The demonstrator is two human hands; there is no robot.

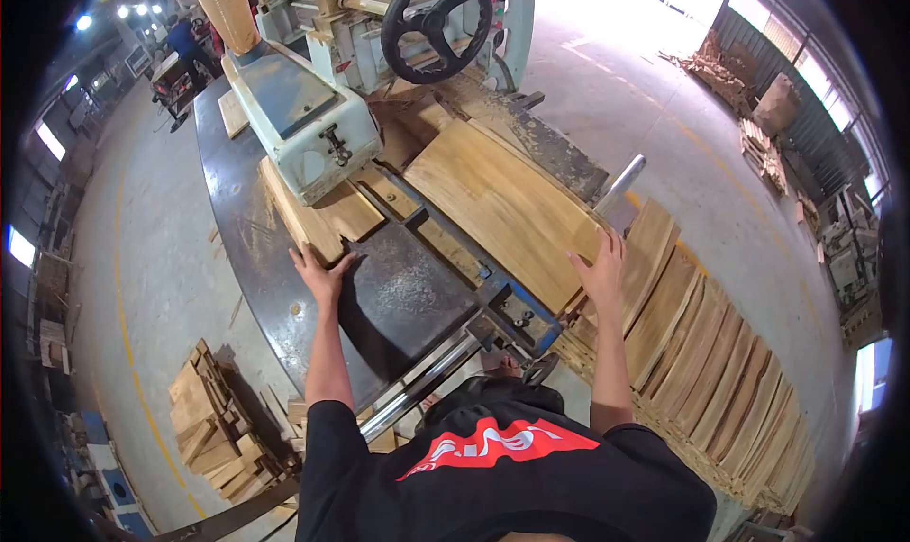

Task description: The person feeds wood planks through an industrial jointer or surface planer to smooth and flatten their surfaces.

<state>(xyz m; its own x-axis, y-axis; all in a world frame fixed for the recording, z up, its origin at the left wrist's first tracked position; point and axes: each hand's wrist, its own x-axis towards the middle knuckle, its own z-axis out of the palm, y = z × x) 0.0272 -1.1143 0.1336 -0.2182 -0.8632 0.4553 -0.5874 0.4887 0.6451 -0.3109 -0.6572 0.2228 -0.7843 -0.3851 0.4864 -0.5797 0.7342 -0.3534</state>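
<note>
View from above a person's head, looking down on a woodworking machine in a large workshop. The person wears a black shirt with a red print, and both bare arms reach forward, wide apart.

The left hand (322,275), at about 9 o'clock from the centre, lies flat with fingers spread. Its fingertips touch the near end of a short board (305,218) that runs under the pale green housing (305,130) of the machine. The right hand (599,272), at about 3 o'clock, is also flat and spread, resting on the near right corner of a wide panel (493,201) of pale wood. Neither hand is closed around anything. The panel lies across the middle of the dark steel machine table (403,291), slanting toward 11 o'clock.

A black handwheel (436,26) stands at 12 o'clock, and a tan dust hose (223,7) rises at 11 o'clock. A steel rail (427,376) runs along the table's near edge. At 4 o'clock a long stack of boards (711,371) sits fanned out just beside the table. At 8 o'clock loose offcuts (213,428) lie piled on the concrete floor. Far off at 11 o'clock another person (185,40) is at work.

As a judgement, the wood appears to be at the stage of being steadied or lined up on the table. Feeding it on would call for even pressure from both palms, with fingers kept clear of the housing.
</note>
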